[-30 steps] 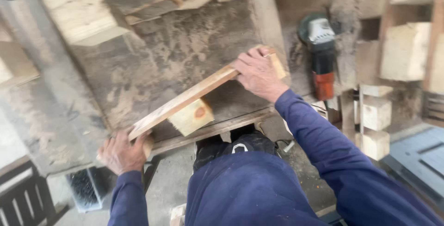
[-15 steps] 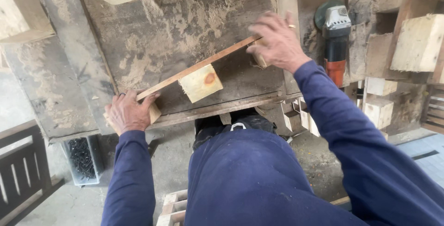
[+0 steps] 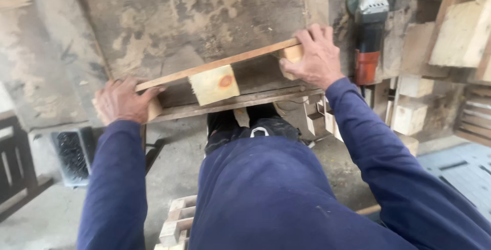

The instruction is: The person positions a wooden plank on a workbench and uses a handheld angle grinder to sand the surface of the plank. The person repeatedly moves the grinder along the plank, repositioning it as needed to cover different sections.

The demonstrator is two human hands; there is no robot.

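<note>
Board: the long thin board [image 3: 220, 64] runs across the middle of the frame, low at the left and rising to the right, lying over three wood blocks on the worn surface [image 3: 204, 14].
Left grip: your left hand [image 3: 120, 101] is clenched around the board's left end and the block under it, at the surface's near edge.
Right grip: your right hand [image 3: 312, 55] is closed over the right end, fingers wrapped on the right block [image 3: 292, 54].
Middle block: the pale block with the knot [image 3: 214, 83] sits under the board's centre, apparently held only by the board's weight.
Risk, slipping: if either end lifts unevenly, the middle block could tip out and drop toward your legs.
Risk, edge: the left end sits right at the surface's edge; a nudge your way may send it off.
Risk, splinters: rough wood under clenched bare fingers can pinch or splinter.
Nearby tool: the grinder [image 3: 368, 30] lies at upper right, just beside your right hand; mind the elbow.
</note>
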